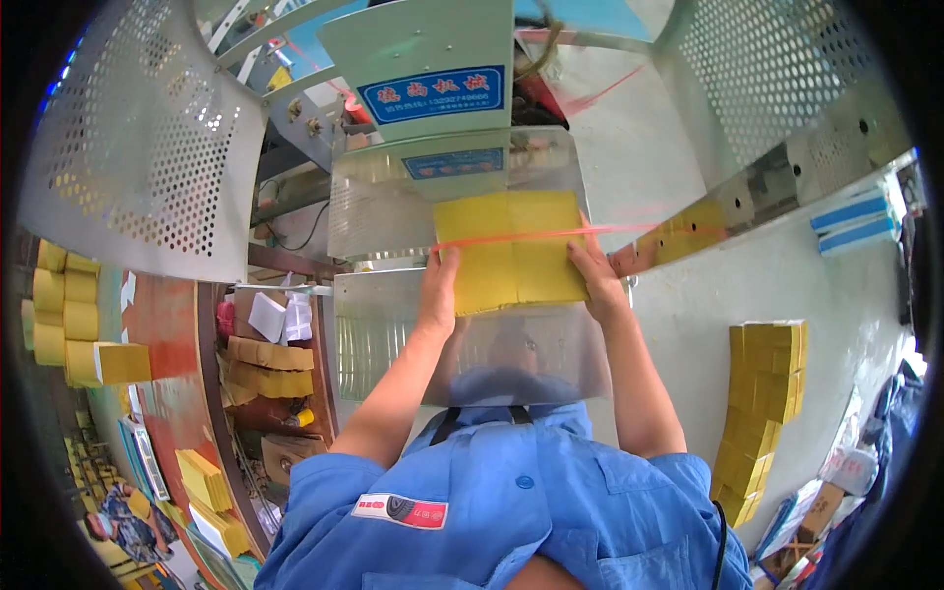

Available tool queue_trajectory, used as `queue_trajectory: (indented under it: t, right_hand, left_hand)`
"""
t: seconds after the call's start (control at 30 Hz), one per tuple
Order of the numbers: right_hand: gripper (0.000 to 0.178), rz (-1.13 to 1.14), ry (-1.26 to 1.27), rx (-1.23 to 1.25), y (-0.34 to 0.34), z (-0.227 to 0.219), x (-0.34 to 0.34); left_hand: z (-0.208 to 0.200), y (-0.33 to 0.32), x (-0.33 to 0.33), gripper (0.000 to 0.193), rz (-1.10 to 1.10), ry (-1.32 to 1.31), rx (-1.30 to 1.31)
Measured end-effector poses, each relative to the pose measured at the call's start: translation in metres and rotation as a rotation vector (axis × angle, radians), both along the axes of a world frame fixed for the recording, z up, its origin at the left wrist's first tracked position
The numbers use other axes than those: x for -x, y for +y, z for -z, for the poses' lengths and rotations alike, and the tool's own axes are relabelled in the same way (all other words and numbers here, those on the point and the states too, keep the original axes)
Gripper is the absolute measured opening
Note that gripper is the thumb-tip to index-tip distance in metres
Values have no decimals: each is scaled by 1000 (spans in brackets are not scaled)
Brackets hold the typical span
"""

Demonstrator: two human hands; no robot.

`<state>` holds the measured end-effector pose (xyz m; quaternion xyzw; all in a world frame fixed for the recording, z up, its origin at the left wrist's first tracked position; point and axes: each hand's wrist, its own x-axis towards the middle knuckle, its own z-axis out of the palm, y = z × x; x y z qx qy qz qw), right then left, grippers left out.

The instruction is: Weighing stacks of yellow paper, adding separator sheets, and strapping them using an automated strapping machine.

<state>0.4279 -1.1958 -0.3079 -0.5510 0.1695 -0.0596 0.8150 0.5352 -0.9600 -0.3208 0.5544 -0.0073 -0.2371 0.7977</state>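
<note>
A yellow paper bundle (pixel 515 270) lies between my two hands, over the metal plates of a machine. My left hand (pixel 440 292) is closed against its left edge, thumb on top. On the opposite edge my right hand (pixel 596 278) grips it the same way, with fingers partly hidden beneath. A thin pink strap (pixel 521 237) crosses the bundle's top and runs on to the right past my right hand. The underside of the bundle is hidden.
Perforated metal guards (pixel 157 147) flank the machine, with an upright panel (pixel 423 49) at the back. Stacked yellow bundles (pixel 762 413) stand on the right. To the left are a reddish-brown table (pixel 169 334), yellow rolls (pixel 64 305) and a seated person (pixel 133 521).
</note>
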Motion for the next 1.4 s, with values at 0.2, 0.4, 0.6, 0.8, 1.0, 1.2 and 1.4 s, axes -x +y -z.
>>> queue_trajectory:
  t: [0.2,0.4,0.6,0.8,1.0,1.2,1.4]
  right_hand:
    - [66,96,57,-89,3,6,-1]
    - [60,135,105,-7,-3,28,-1]
    - [74,75,60,-35,-2,27,3]
    - [75,99,185,167,-6,37,3]
    - [74,-37,2,-28,9,7,14]
    - [62,26,-18,-209,40,-5,52]
    - [56,196,-48,-568,37,11,60]
  left_hand:
    - [10,-9,1,60,4,33,34]
    - [8,-14,2,60,49,25,30]
    - [14,-13,4,63,88,57,7]
    - [11,-15,9,58,19,51,-7]
    - [6,27,37,48,-66,163,166]
    - [34,63,66,44,-185,15,-223]
    - [29,53,48,42,-2,-431,-802]
